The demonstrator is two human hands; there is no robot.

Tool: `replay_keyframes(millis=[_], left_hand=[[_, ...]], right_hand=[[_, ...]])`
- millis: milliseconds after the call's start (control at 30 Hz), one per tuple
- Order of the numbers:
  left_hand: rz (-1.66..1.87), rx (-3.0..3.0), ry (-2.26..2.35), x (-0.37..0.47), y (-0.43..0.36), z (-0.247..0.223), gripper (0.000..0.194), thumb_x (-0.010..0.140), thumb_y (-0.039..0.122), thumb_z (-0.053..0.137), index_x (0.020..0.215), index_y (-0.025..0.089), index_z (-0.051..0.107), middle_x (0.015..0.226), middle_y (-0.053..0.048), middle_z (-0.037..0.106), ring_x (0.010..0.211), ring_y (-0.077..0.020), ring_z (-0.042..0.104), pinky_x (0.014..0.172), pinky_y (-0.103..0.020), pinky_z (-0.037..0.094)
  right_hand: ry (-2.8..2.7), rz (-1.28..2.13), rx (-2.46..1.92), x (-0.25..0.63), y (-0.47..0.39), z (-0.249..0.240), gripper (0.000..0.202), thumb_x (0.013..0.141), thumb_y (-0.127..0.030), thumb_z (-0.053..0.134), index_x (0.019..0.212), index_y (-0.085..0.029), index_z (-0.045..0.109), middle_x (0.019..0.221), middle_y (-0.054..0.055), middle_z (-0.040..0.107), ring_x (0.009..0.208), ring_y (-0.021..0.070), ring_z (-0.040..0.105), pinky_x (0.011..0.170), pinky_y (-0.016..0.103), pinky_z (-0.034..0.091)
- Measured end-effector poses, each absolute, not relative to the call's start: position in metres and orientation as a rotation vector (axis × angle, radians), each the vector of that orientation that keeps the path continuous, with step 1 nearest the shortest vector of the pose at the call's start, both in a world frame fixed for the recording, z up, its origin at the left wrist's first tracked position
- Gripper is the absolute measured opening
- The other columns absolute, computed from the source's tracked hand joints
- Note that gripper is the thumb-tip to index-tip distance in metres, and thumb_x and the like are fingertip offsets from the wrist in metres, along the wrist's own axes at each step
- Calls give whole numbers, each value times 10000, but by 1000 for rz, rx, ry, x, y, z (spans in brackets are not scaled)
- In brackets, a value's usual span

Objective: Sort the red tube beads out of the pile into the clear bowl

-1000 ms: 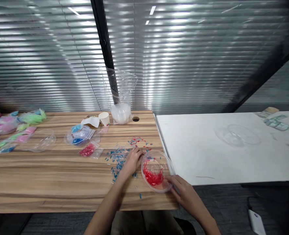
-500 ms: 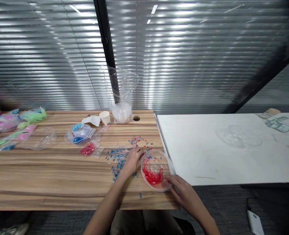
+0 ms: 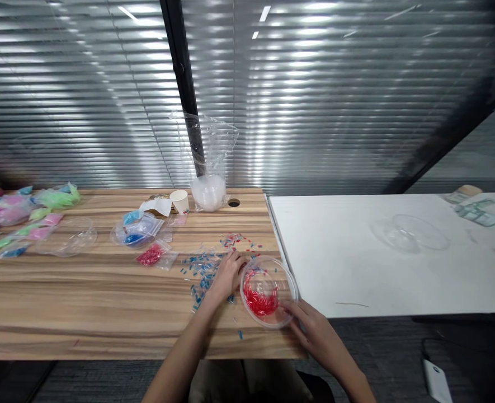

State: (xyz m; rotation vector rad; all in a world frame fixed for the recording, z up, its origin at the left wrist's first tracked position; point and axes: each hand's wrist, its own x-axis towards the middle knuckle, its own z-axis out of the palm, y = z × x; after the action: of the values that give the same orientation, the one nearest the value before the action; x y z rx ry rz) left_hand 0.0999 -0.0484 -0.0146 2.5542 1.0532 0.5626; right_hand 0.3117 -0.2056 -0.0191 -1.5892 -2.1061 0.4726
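A clear plastic bowl (image 3: 293,280) stands near the right end of the wooden table, with many small red tube pieces (image 3: 260,302) heaped in its lower left. At its lower right rim, my right hand (image 3: 310,322) grips the wall, fingers wrapped around the edge. Just left of the bowl, my left hand (image 3: 229,271) rests low on the table, its fingers curled together close to the rim. Whatever its fingertips hold is hidden. Loose blue tube pieces (image 3: 204,268) are scattered left of that hand, and a few red and blue ones (image 3: 234,240) lie beyond it.
Left of the scattered pieces are a bag of red pieces (image 3: 150,254) and a clear bowl with bags (image 3: 136,232). A paper cup (image 3: 180,201) and wrapped bowls (image 3: 208,193) stand behind. A white table (image 3: 335,257) adjoins on the right, holding a clear container (image 3: 415,233).
The bowl of red pieces has shifted very slightly left, with my right hand still on its rim. My left hand stays nearly in place.
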Motion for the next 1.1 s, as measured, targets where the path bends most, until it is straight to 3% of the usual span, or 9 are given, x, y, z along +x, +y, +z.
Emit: replay_keyframes(millis=[1100], left_hand=[[598,2495,1042,99,-49,-15,251,878,215,472,1070,163,625,1055,-100,631,973,-229,559,890,-384,434]], right_hand=[[-2070,476,-1581,312,-207,-21,334,876,-116,415,1145,-223,583,989,76,647,909,202,622,812,346,527]])
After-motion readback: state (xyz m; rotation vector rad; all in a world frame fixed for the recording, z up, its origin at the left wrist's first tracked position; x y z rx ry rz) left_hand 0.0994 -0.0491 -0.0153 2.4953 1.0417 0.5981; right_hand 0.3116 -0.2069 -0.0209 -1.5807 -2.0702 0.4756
